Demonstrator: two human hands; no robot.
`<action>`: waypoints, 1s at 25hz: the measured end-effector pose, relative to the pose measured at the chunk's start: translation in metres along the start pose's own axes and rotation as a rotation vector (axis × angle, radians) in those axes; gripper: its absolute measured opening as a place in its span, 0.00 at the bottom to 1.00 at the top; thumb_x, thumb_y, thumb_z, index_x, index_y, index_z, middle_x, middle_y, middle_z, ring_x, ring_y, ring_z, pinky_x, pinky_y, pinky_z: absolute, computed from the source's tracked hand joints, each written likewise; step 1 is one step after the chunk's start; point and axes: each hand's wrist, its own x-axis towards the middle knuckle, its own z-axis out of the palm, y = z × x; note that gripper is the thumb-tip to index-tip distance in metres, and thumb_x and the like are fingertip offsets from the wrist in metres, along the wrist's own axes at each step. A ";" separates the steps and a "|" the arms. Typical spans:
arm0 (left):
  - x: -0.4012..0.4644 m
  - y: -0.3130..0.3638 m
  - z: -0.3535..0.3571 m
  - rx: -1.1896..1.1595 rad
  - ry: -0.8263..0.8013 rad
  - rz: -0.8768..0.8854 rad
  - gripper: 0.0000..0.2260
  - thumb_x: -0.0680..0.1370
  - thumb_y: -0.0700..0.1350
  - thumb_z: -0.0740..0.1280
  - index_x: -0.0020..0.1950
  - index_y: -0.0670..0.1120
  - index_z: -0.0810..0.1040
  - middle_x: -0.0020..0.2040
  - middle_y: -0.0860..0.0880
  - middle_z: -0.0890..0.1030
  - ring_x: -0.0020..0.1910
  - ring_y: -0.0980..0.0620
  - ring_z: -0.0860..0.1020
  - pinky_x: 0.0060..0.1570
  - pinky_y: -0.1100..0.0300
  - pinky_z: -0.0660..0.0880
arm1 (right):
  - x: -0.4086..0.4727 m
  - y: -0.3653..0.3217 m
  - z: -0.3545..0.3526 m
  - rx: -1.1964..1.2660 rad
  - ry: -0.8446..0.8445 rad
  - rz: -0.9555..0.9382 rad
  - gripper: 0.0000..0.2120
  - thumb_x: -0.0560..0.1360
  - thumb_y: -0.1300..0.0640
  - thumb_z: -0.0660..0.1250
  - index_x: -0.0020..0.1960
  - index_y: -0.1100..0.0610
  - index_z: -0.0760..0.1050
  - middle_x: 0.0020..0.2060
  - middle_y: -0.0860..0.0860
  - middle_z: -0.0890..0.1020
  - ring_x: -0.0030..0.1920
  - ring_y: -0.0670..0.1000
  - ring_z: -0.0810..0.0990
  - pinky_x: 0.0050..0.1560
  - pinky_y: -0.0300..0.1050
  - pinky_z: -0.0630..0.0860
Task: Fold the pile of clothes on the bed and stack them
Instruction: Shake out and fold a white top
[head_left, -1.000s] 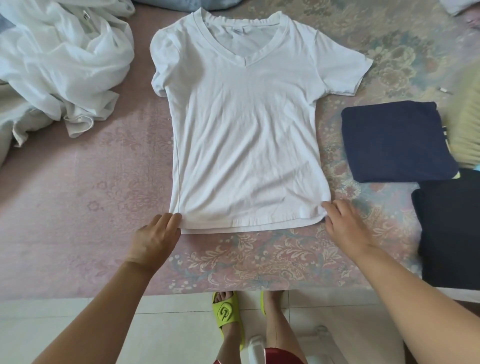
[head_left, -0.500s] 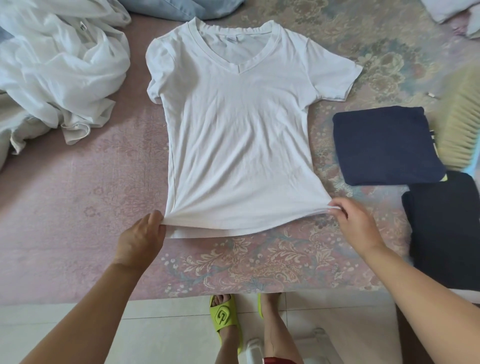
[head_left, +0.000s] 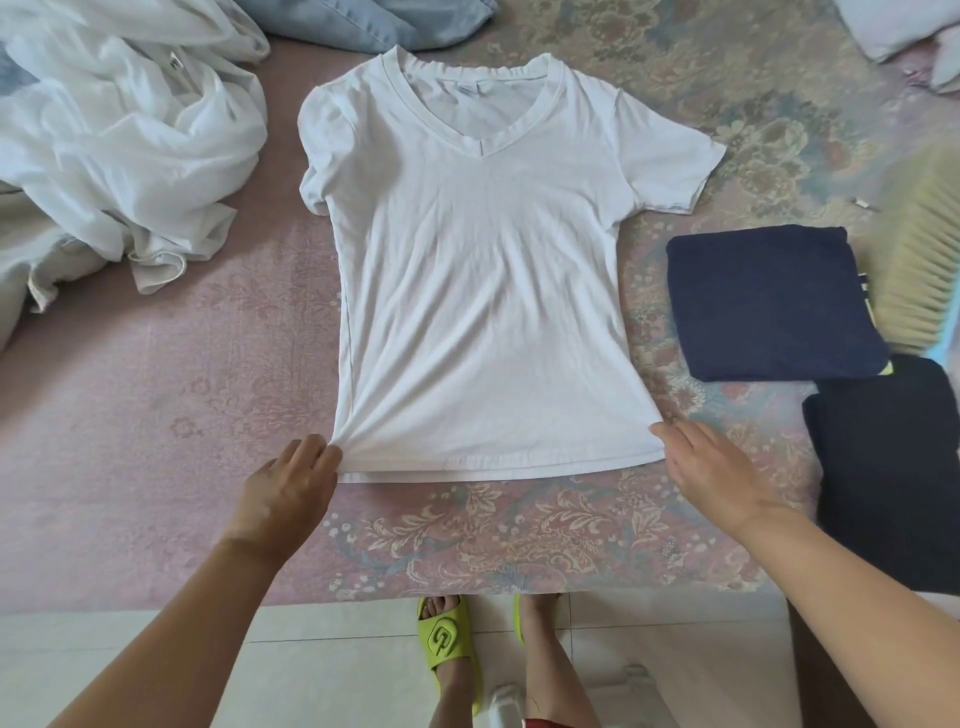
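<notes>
A white V-neck T-shirt (head_left: 483, 291) lies spread flat, front up, on the pink floral bed cover (head_left: 156, 441), neck away from me. My left hand (head_left: 288, 488) pinches the bottom left hem corner, and creases fan out from its fingers. At the bottom right hem corner, my right hand (head_left: 711, 467) lies with straight fingers touching the cloth. A folded navy garment (head_left: 769, 301) sits to the shirt's right, with a second folded dark garment (head_left: 893, 467) nearer me. A crumpled pile of white clothes (head_left: 119, 145) lies at the far left.
Light blue denim (head_left: 374, 21) lies beyond the shirt's collar. A pale bristle brush (head_left: 919, 260) rests at the right edge, beside the navy garment. The bed's near edge runs just above my feet in green slippers (head_left: 447, 639) on the tiled floor.
Both hands pulled the hem outward half a second ago. The right corner has since settled flat and the right hand's fingers have straightened; the left hand still pinches its corner.
</notes>
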 end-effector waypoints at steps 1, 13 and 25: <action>-0.002 0.002 -0.003 0.010 0.019 0.008 0.04 0.72 0.34 0.61 0.40 0.41 0.71 0.37 0.43 0.75 0.29 0.45 0.74 0.19 0.57 0.72 | 0.001 0.001 0.000 -0.053 -0.063 -0.006 0.30 0.43 0.78 0.76 0.45 0.68 0.79 0.32 0.57 0.76 0.30 0.57 0.76 0.24 0.49 0.74; -0.021 -0.005 -0.021 0.015 -0.005 0.044 0.05 0.70 0.35 0.56 0.40 0.45 0.62 0.29 0.45 0.69 0.20 0.47 0.69 0.15 0.61 0.64 | -0.026 0.028 -0.026 -0.320 -0.129 -0.130 0.39 0.34 0.77 0.73 0.46 0.68 0.77 0.29 0.59 0.75 0.26 0.58 0.75 0.21 0.49 0.73; -0.043 0.029 0.016 0.170 -0.198 0.333 0.12 0.65 0.33 0.53 0.39 0.44 0.73 0.40 0.44 0.74 0.38 0.45 0.70 0.34 0.54 0.66 | -0.020 0.003 -0.020 -0.543 -0.589 -0.116 0.25 0.74 0.68 0.61 0.69 0.60 0.58 0.62 0.56 0.71 0.61 0.56 0.72 0.58 0.46 0.70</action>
